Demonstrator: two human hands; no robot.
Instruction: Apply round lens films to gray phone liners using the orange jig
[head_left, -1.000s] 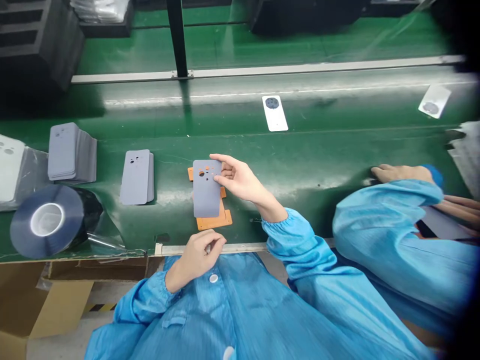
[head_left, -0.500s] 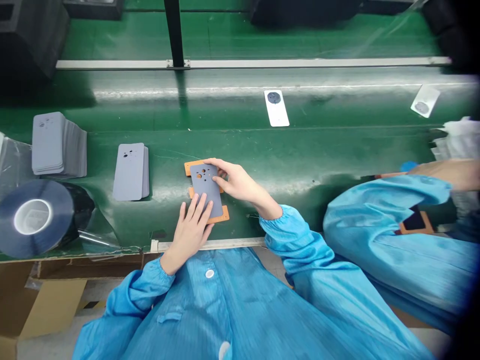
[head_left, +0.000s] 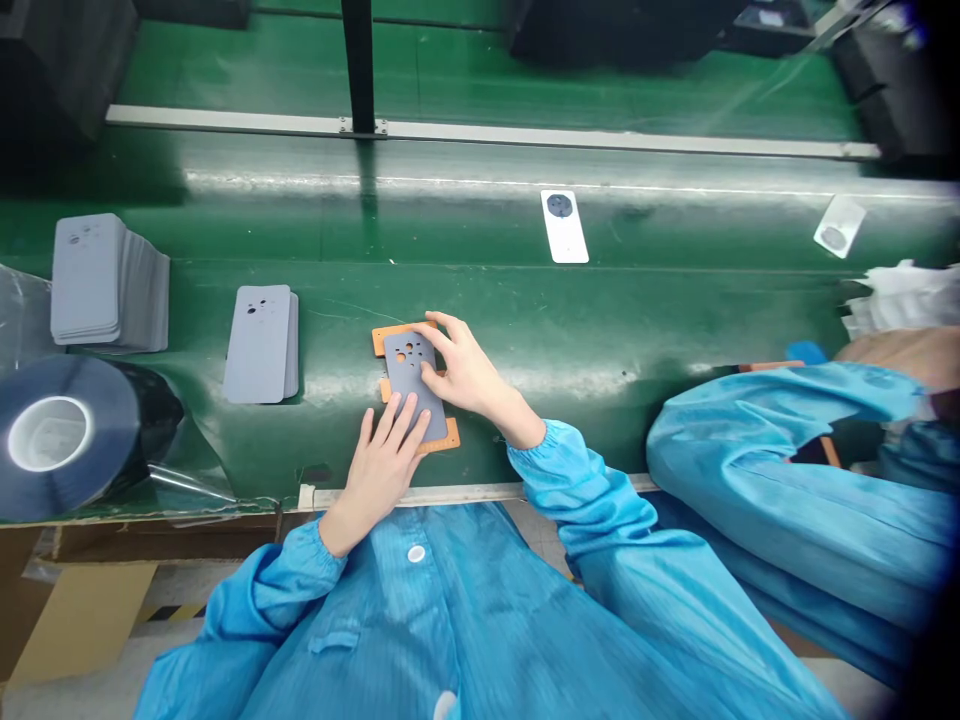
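Note:
A grey phone back panel (head_left: 412,375) with camera holes at its upper end lies over an orange fixture (head_left: 442,434), whose ends stick out above and below it. My left hand (head_left: 379,465) rests flat on the panel's lower part, fingers stretched out. At the upper right corner, my right hand (head_left: 465,370) grips the panel, its thumb on the face near the holes and the index finger at the top edge. Its other fingers are partly hidden. Left of the fixture lies a small stack of grey panels (head_left: 259,350).
A taller panel stack (head_left: 86,280) stands at the far left, behind a large roll of film (head_left: 112,420). A white panel with a dark round camera area (head_left: 568,235) lies farther back; another white panel (head_left: 838,228) lies right. A co-worker's blue sleeve (head_left: 750,430) reaches in nearby.
My right thumb has shifted slightly along the panel's face, and the index finger has bent at the top edge. My left hand stays on the lower part. The view has tilted slightly.

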